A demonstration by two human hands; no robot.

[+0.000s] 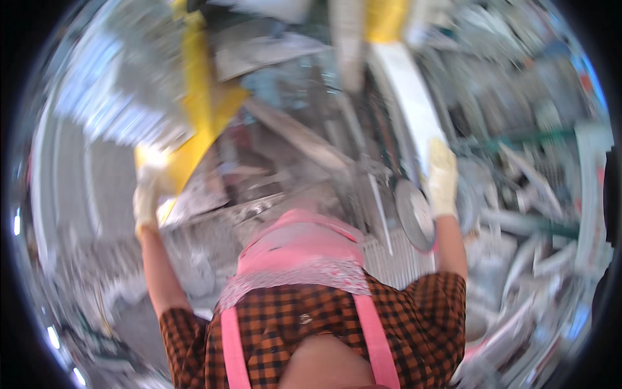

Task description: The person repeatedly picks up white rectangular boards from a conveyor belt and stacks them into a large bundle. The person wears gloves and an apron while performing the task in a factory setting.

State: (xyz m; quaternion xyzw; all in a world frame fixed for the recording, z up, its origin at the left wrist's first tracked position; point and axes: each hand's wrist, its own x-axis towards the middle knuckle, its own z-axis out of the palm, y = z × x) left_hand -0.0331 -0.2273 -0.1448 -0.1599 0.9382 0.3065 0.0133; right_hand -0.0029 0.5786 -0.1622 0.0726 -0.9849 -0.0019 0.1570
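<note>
Gloves (444,194) of pale colour cover both hands. The right hand (442,174) is at the near end of a long white strip (407,87); its fingers seem bent over the edge, but the blur is strong and I cannot tell how tightly they close. The left hand (148,194) is at the lower edge of a yellow sheet (202,126). A bright patch hides its fingertips, so I cannot tell whether it grips the sheet or only touches it.

The handling looks to be in the middle, in my judgement: the strip and the sheet are both at the hands, well apart from each other, and neither appears to be put away. What is finished or what remains, the view does not show more clearly.

Just beside the right wrist there is a round grey disc (414,214). Between the hands, farther out, lies a slanting wooden board (299,135). Beyond the far end of the strip a yellow piece (387,18) shows at the top.

Counted: two hands, one long white strip at the right hand, one yellow sheet, one other yellow piece, one grey disc near the wrist, one slanting board. The pale stack (116,97) at upper left is too blurred for counting.
</note>
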